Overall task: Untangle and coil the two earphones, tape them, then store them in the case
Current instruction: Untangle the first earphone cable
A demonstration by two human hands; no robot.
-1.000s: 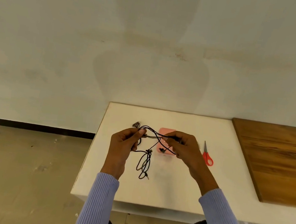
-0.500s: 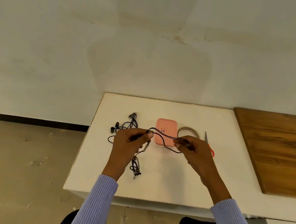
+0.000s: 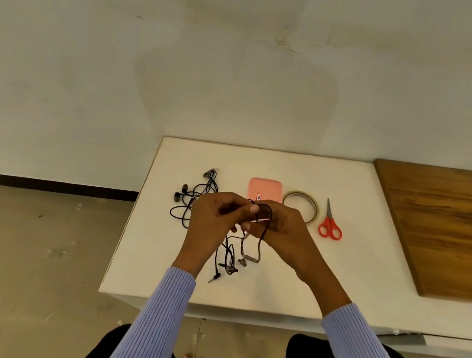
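Above the white table (image 3: 274, 289), my left hand (image 3: 217, 221) and my right hand (image 3: 282, 230) meet and both pinch one black earphone cable (image 3: 229, 256). A loop of it wraps round my right fingers, and the rest hangs down with its jack near the table. A second black earphone (image 3: 193, 200) lies loose in a tangle on the table, left of my hands. Behind my hands sits the pink case (image 3: 265, 188), closed and partly hidden.
A roll of clear tape (image 3: 313, 207) lies right of the case, and red-handled scissors (image 3: 329, 225) lie beyond it. A wooden board (image 3: 447, 227) covers the table's right side. The table's left edge drops to the floor.
My hands have come together from a spread hold, and the cable now loops round my right fingers. The view has tilted down, so the tape and the second earphone show fully.
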